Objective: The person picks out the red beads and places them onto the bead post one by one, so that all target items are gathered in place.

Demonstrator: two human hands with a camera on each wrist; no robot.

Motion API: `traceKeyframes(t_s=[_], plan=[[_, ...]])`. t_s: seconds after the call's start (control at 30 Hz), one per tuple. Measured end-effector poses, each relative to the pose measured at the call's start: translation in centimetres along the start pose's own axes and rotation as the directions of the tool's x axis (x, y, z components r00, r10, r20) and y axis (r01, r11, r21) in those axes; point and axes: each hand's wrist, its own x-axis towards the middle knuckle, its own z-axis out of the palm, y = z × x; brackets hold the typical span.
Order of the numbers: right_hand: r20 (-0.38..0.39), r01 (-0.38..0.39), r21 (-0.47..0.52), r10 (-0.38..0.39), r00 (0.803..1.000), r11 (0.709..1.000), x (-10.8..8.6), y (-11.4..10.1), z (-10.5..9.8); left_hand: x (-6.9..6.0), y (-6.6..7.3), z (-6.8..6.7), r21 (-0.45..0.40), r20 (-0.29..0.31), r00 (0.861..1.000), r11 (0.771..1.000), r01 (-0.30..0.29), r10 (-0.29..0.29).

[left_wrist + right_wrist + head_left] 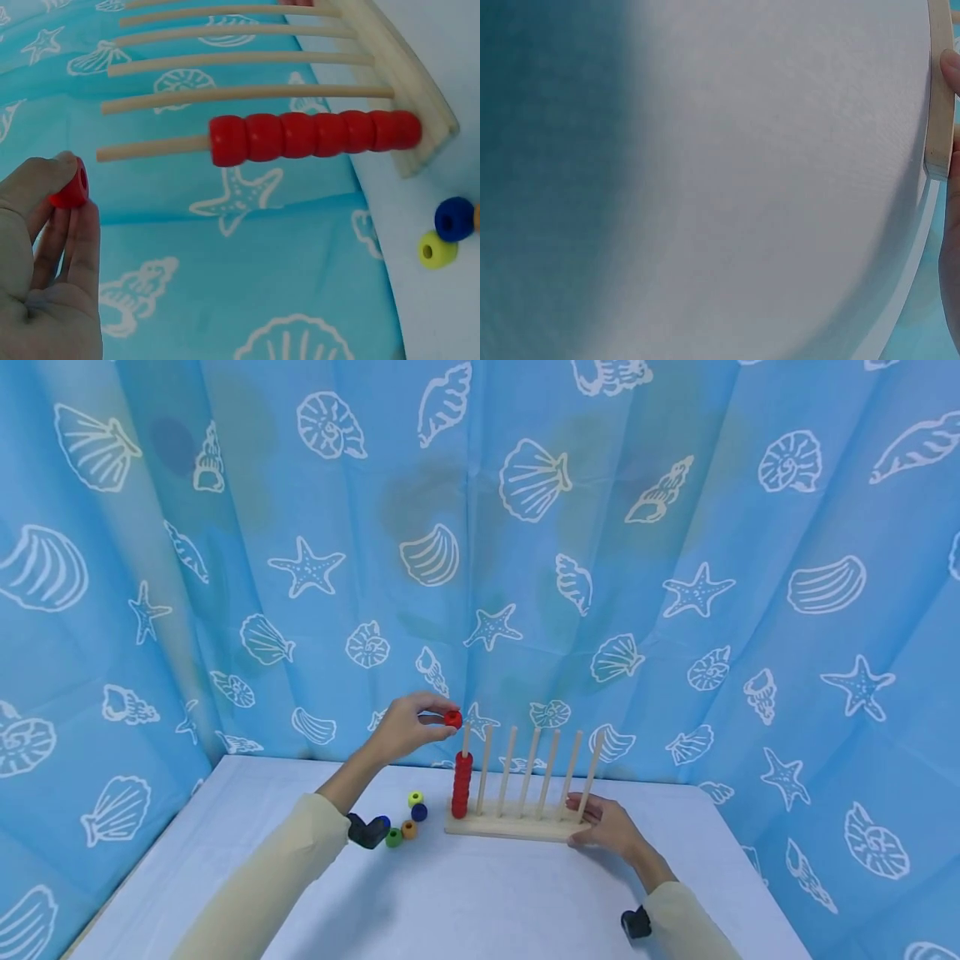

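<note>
Between thumb and fingers my left hand (408,727) pinches a red bead (453,718), close to the top of the leftmost peg (466,740) and apart from it. In the left wrist view the bead (73,187) shows its hole facing the peg tip. Several red beads (462,785) are stacked on that peg, leaving its upper part bare. The wooden peg rack (517,828) stands on the table with several bare pegs to the right. My right hand (611,828) grips the right end of its base, thumb (951,67) on the front side.
Left of the rack lie loose beads: a yellow one (416,797), a dark blue one (419,812), an orange one (408,830) and a green one (393,837). The white table (480,902) meets a blue shell-patterned curtain (480,568) behind.
</note>
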Motion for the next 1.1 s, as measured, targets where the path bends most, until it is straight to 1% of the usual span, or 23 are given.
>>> traceKeyframes(t_s=[0.1,0.27,0.6,0.67,0.8,0.93,1.03,1.1], plan=[[-0.004,0.002,-0.015,-0.002,1.000,1.000,-0.1,0.0,0.0,0.5,0.5,0.1,0.016,0.008,0.999,0.999,-0.034,0.034],[-0.006,-0.005,-0.009,0.005,1.000,1.000,-0.2,0.1,0.0,1.0,0.9,0.5,0.026,0.025,0.998,0.998,-0.062,0.061],[0.008,0.009,0.003,-0.009,1.000,1.000,-0.4,-0.1,-0.1,1.3,0.7,1.4,0.066,0.058,0.998,0.998,-0.014,0.010],[0.006,0.016,0.010,-0.016,1.000,1.000,-0.4,-0.2,-0.2,1.4,0.7,1.5,0.076,0.064,0.998,0.997,-0.015,0.011],[0.005,0.029,0.015,-0.029,1.000,0.999,-0.4,-0.2,-0.2,1.4,0.2,1.7,0.093,0.080,0.997,0.996,-0.005,-0.003],[0.010,0.030,0.020,-0.031,0.999,0.999,-0.3,0.0,-0.1,1.1,-0.5,1.9,0.093,0.083,0.995,0.995,0.043,-0.051],[0.010,0.026,0.025,-0.026,1.000,0.999,-0.2,0.1,-0.1,0.9,-0.9,2.1,0.072,0.079,0.993,0.994,0.077,-0.083],[0.007,0.025,0.024,-0.025,1.000,0.999,-0.1,0.1,-0.1,0.8,-1.0,2.1,0.060,0.075,0.993,0.994,0.088,-0.092]])
